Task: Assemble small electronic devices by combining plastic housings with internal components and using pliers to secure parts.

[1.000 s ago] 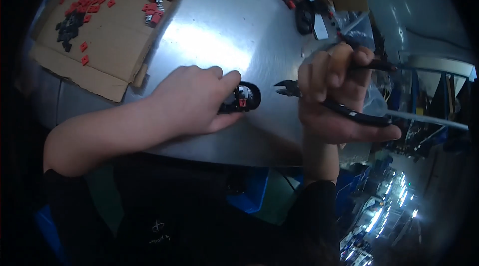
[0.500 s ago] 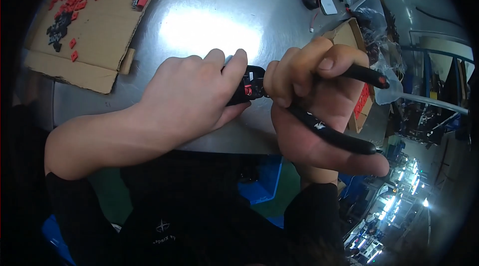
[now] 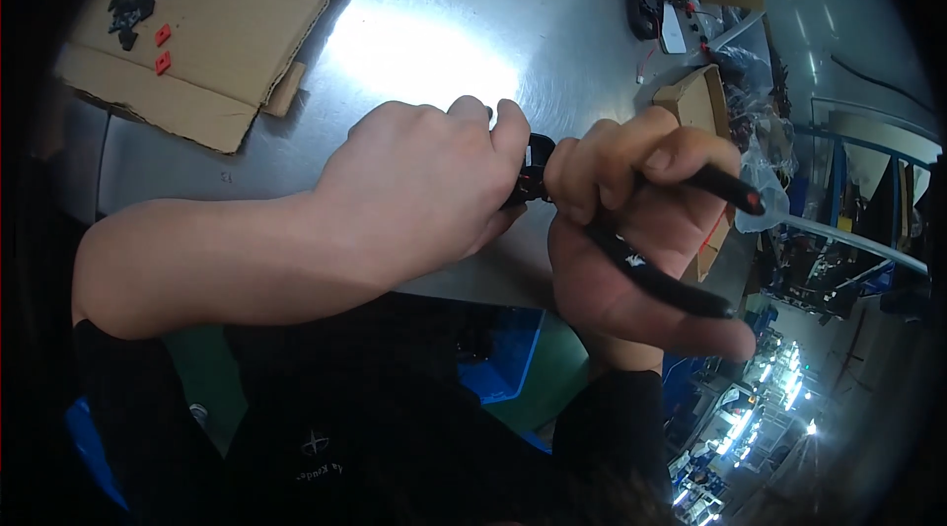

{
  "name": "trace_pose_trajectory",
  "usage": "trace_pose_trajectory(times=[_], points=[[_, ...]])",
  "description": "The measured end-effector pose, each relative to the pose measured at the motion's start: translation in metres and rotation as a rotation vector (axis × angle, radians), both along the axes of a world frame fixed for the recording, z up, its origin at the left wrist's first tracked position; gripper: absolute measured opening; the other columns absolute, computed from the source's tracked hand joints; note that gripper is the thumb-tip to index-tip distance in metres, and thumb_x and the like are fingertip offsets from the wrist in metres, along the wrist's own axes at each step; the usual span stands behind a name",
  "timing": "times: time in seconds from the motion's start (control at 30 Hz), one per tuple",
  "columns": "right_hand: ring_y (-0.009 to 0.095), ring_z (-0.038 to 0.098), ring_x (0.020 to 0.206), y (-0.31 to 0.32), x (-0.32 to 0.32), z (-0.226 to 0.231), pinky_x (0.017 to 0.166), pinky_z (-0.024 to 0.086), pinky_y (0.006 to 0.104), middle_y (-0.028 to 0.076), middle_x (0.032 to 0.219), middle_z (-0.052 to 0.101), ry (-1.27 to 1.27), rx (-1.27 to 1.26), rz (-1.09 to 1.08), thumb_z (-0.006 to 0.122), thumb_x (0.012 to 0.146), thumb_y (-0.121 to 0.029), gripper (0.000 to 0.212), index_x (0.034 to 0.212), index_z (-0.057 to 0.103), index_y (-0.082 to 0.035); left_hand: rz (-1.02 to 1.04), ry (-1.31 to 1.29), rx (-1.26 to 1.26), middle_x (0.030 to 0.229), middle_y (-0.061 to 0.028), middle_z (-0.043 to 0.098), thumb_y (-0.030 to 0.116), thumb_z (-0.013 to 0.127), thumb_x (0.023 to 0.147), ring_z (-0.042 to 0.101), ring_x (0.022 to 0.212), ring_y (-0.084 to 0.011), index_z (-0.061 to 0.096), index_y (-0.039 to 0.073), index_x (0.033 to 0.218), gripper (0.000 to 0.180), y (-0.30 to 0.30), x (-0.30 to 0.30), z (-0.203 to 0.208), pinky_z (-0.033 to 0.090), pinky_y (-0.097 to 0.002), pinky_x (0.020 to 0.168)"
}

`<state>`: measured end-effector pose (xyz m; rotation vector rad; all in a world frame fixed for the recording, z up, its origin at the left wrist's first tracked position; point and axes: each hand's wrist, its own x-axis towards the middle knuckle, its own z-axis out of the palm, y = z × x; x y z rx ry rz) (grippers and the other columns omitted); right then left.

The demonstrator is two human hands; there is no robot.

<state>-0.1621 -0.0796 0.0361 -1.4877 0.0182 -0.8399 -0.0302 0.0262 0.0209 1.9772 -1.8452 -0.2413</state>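
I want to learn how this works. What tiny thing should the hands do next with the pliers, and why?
Probably squeeze the two handles gently. The right hand grips the black-handled pliers with the handles spread apart, and the nose, hidden behind the fingers, seems to sit at the small black part that the left hand steadies on the metal table. Everything looks lined up for a pinch.

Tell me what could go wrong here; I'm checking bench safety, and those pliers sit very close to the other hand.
1. The left hand pinches the small black part right where the pliers bite, so a slip could nip a fingertip.
2. The work happens near the metal table's front edge; a dropped part could fall to the floor.
3. The right hand covers the plier tips, so the person may be working partly blind.
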Motion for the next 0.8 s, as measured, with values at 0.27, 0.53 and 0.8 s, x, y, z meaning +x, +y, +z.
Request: trace_pose_trajectory(times=[0.27,0.53,0.8], points=[[0.016,0.041,0.066,-0.002,-0.002,0.000,0.061,0.034,0.0341,0.006,0.087,0.043,0.006,-0.017,0.000,0.061,0.060,-0.100,0.105,0.113,0.046,-0.011,0.000,0.011,-0.012,0.086,-0.0131,0.071,0.036,0.075,0.088,0.074,0.072,-0.0240,0.063,-0.006,0.123,0.056,-0.001,-0.001,0.000,0.060,-0.0341,0.059],[0.015,0.044,0.068,0.014,0.012,-0.007,0.063,0.036,0.0302,0.006,0.085,0.047,-0.003,-0.148,-0.086,0.055,0.060,-0.104,0.107,0.105,0.047,-0.007,0.041,0.065,0.127,0.088,-0.0146,0.071,0.032,0.069,0.092,0.074,0.074,-0.0252,0.062,-0.004,0.118,0.045,-0.005,-0.003,-0.001,0.060,-0.0356,0.060],[0.010,0.033,0.055,-0.021,-0.002,0.023,0.053,0.025,0.0268,-0.001,0.066,0.040,0.303,0.297,0.204,0.056,0.069,-0.098,0.090,0.085,0.046,-0.010,-0.150,-0.013,-0.043,0.085,-0.0127,0.068,0.045,0.075,0.088,0.073,0.071,-0.0280,0.059,0.004,0.107,0.049,-0.015,0.015,-0.021,0.058,-0.0391,0.063]])
